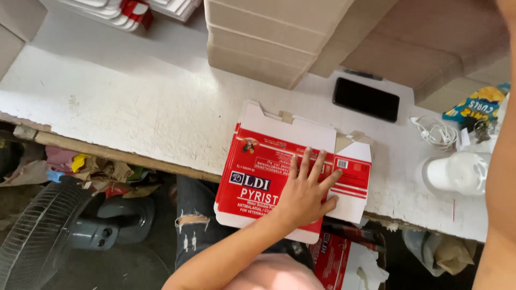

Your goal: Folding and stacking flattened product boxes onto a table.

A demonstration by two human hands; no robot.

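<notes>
A stack of flattened red and white cartons [258, 161] lies at the front edge of the white worktable [134, 107] and overhangs it slightly. My left hand [306, 193] rests flat on the right half of the top carton, palm down with fingers spread, gripping nothing. Its forearm comes up from the lower middle of the view. My right forearm [502, 177] runs up the right edge of the view, and its hand is out of the frame.
Behind the cartons lie a black phone [365, 99], coiled white earphones [438, 133], a white round container [457, 173] and a snack bag [478, 104]. Brown cardboard stacks [258, 43] stand at the back. A floor fan [43, 231] and paper scraps sit below the table.
</notes>
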